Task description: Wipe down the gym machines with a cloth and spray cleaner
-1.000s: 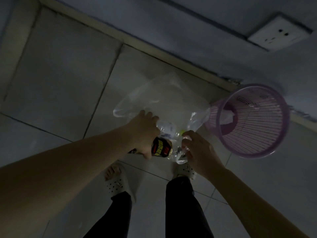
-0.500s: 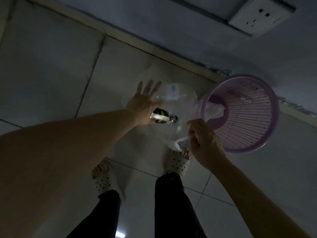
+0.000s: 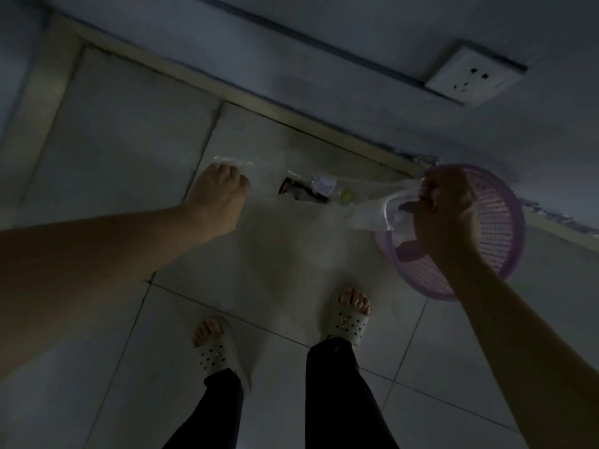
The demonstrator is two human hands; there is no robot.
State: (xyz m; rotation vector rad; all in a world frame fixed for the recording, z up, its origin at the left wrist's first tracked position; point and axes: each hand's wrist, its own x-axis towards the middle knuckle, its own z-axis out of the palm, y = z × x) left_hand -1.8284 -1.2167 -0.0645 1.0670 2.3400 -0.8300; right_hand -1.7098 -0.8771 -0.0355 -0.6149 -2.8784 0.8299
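A clear plastic bag (image 3: 278, 228) hangs stretched wide between my two hands over the tiled floor. My left hand (image 3: 217, 192) grips the bag's left edge with curled fingers. My right hand (image 3: 444, 205) pinches the bunched right edge, in front of a purple basket. Inside the bag lie a dark bottle with a red and black label (image 3: 303, 192) and a small pale item with a green spot (image 3: 346, 196). No cloth or gym machine shows in this dim view.
A purple slatted plastic basket (image 3: 499, 228) stands on the floor at the right, by the skirting board (image 3: 291, 115). A white wall socket (image 3: 473, 76) sits above it. My feet in white perforated sandals (image 3: 351, 319) stand on grey tiles below the bag.
My left hand let go of the bottle inside the bag and took the bag's left edge. Both hands moved apart, pulling the bag wide; my right hand now sits over the basket.
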